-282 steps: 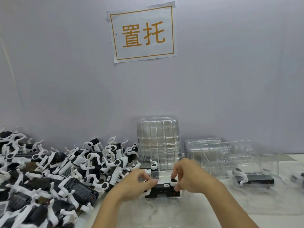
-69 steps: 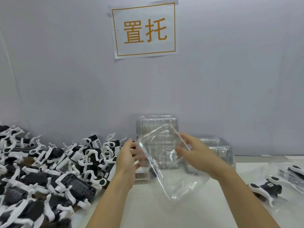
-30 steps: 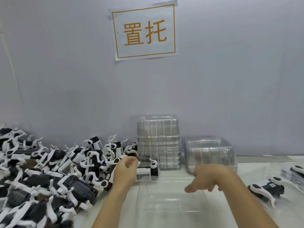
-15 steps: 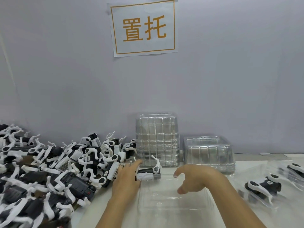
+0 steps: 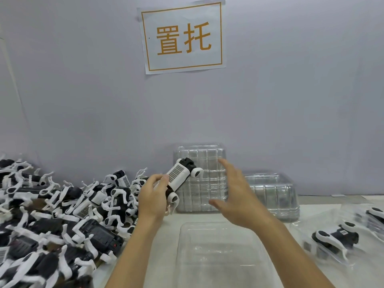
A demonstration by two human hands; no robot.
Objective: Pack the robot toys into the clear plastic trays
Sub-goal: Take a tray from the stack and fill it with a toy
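Note:
My left hand (image 5: 152, 199) grips a black and white robot toy (image 5: 180, 176) and holds it tilted in the air, its labelled white belly facing me. My right hand (image 5: 234, 194) hovers just right of the toy, fingers spread and straight, holding nothing. An empty clear plastic tray (image 5: 220, 252) lies flat on the white table below both hands. A big pile of the same robot toys (image 5: 58, 215) covers the table's left side.
Two stacks of clear trays stand against the wall, a tall stack (image 5: 200, 177) and a lower stack (image 5: 272, 194). Packed toys in trays (image 5: 336, 240) lie at the right edge. A paper sign (image 5: 182, 36) hangs on the grey wall.
My left hand has lifted a robot toy off the table beside the pile. My right hand has risen from the tray and opened next to the toy.

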